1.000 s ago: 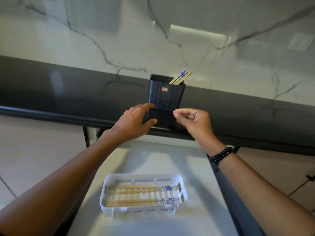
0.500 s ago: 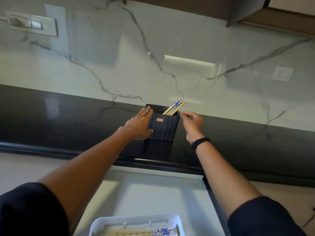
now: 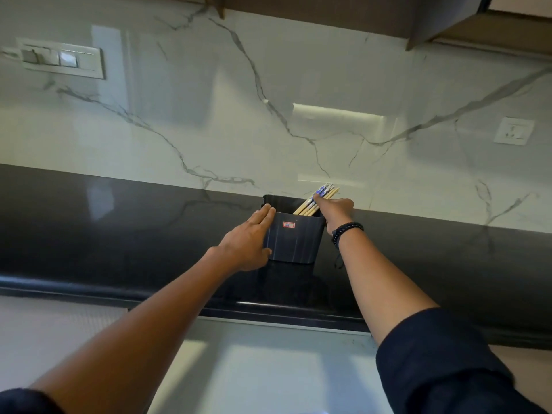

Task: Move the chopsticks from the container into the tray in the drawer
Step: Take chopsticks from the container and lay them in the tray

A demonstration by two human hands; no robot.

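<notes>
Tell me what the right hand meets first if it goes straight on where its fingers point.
The chopsticks leaning out of the container; fingertips of the right hand look at or nearly on them, though contact is unclear.

We cannot read the small red label [image 3: 288, 225] on the container [image 3: 294, 243], whose walls hide the lower ends of the chopsticks [image 3: 321, 194].

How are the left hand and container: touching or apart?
Touching. The head view shows the left hand with straight fingers flat against the left side of the container, thumb at its front.
</notes>
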